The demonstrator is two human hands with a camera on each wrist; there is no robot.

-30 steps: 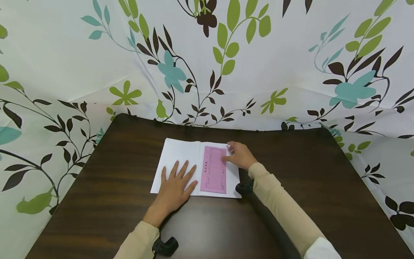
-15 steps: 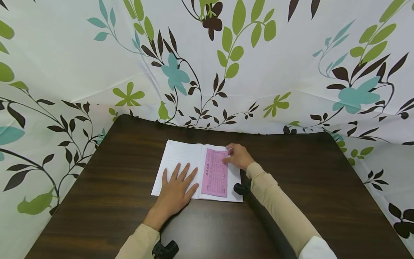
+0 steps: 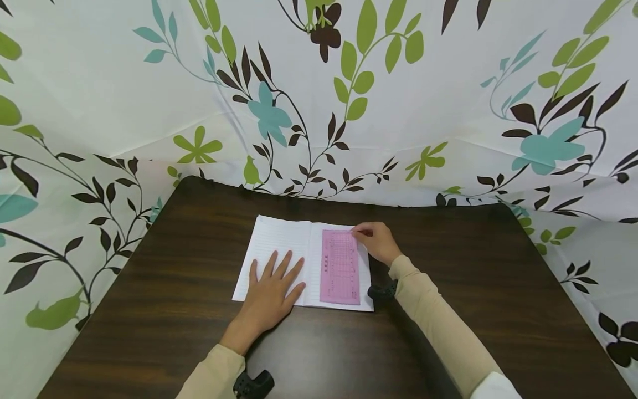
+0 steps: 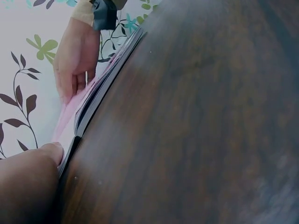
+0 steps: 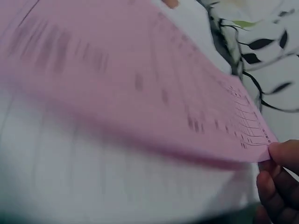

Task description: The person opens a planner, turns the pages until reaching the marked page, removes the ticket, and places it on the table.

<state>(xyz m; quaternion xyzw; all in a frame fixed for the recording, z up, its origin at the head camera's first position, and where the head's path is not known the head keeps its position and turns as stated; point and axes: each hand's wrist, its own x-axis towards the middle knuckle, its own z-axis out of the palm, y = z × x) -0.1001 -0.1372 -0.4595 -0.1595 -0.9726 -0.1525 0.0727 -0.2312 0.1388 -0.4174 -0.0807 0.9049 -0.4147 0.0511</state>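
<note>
An open lined notebook lies on the dark table. My left hand is spread flat on its left page, thumb near the middle fold; in the left wrist view that thumb shows at the notebook's near edge. Over the right page is a pink printed slip. My right hand pinches the slip's far right corner between thumb and fingers. Seen from the right wrist, the pink slip stretches taut from the pinching right hand, its blurred long edge above the white page.
Dark wood-grain table extends around the notebook. A white cloth with leaf and flower print hangs behind the table and at both sides. Each wrist wears a black camera mount.
My right hand has closed on the slip's far corner and moved slightly right. The pink slip has shifted right across the page with it. The left hand stays in place on the notebook.
</note>
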